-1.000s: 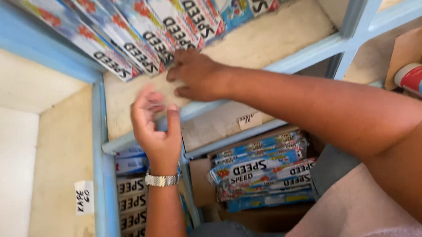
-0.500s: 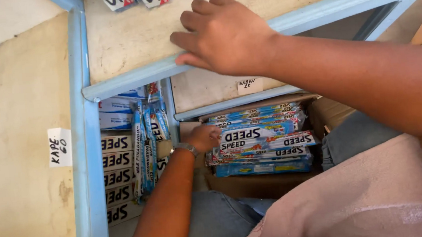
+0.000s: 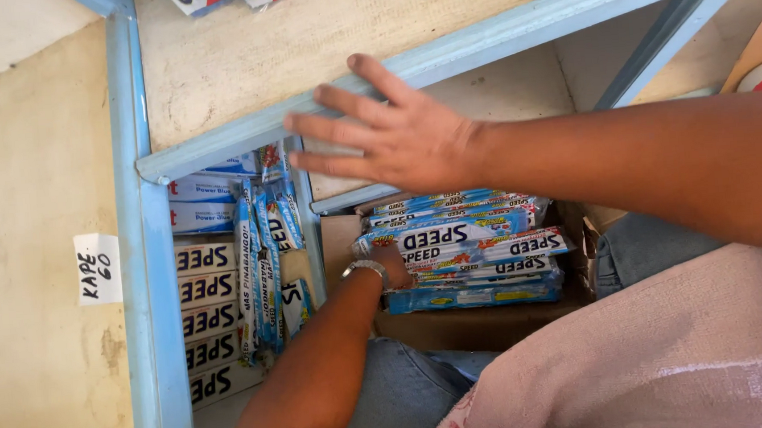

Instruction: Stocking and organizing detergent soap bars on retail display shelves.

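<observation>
The pale blue shelf frame spans the view; in the cardboard box below lies the stack of blue packets; the right hand is spread flat, grasping nothing, over the shelf's edge; the left hand touches the stack's end, its grip hidden.

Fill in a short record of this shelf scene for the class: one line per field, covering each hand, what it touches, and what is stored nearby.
Setting: blue-framed shelf unit seen from above
Left hand: reaches down to the stack of blue sachet packs in a cardboard box; fingers hidden behind the packs
Left wrist: silver watch
Right hand: fingers spread, palm down over the blue shelf edge
Lower left compartment: white boxes and upright blue sachets
Wall: small handwritten paper label
</observation>
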